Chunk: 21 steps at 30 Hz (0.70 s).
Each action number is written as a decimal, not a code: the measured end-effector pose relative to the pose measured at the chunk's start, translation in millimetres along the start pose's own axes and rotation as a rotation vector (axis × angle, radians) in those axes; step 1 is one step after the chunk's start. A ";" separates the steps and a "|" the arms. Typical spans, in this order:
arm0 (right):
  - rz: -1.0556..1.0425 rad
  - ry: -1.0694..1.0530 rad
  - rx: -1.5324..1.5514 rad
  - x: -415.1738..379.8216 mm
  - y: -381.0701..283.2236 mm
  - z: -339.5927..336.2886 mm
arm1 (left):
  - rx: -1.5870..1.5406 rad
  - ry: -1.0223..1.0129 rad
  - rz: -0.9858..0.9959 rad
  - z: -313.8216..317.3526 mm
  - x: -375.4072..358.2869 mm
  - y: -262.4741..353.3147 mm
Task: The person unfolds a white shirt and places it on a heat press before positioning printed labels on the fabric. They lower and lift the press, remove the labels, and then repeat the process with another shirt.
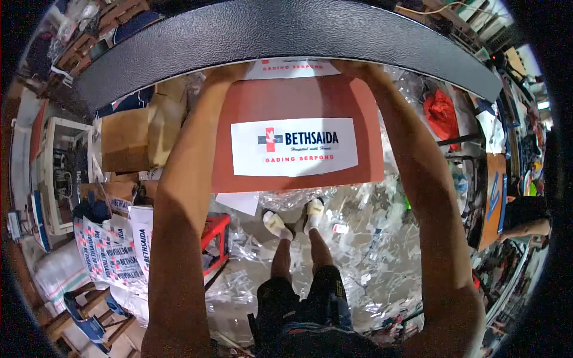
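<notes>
In front of me is a reddish-brown flat pad (298,104) bearing a white sheet (250,164) printed "BETHSAIDA Hospital with Heart GADING SERPONG". A second white printed sheet (292,70) shows at the pad's far edge, partly covered by a wide black textured bar (286,33). My left hand (224,73) reaches to the far left corner, beside that second sheet. On its other side, at the far right corner, is my right hand (361,70). Both hands are dim and partly behind the bar; their fingers are hidden, so I cannot see whether they grip anything.
Clear plastic scraps (370,262) litter the floor around my feet. A red stool (218,241), cardboard boxes (125,140) and printed bags (110,250) stand left. A red plastic bag (440,113) lies right, where another person's forearm (528,230) shows.
</notes>
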State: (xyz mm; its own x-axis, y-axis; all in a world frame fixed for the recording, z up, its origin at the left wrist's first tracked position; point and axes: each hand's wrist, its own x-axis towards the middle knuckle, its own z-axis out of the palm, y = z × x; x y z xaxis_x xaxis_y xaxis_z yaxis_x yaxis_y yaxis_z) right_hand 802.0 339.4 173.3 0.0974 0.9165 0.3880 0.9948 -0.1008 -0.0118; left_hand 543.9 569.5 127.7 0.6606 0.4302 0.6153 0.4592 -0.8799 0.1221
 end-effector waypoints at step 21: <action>-0.058 -0.145 -0.077 11.0 6.4 -25.9 | 0.041 -0.038 0.159 -18.5 -12.3 -17.5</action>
State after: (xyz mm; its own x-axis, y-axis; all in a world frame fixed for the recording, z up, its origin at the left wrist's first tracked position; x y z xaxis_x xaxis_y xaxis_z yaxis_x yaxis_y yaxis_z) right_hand 808.7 338.8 201.4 0.0484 0.9673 0.2491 0.9943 -0.0704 0.0800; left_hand 516.8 575.9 132.4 0.7486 0.2944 0.5941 0.3705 -0.9288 -0.0066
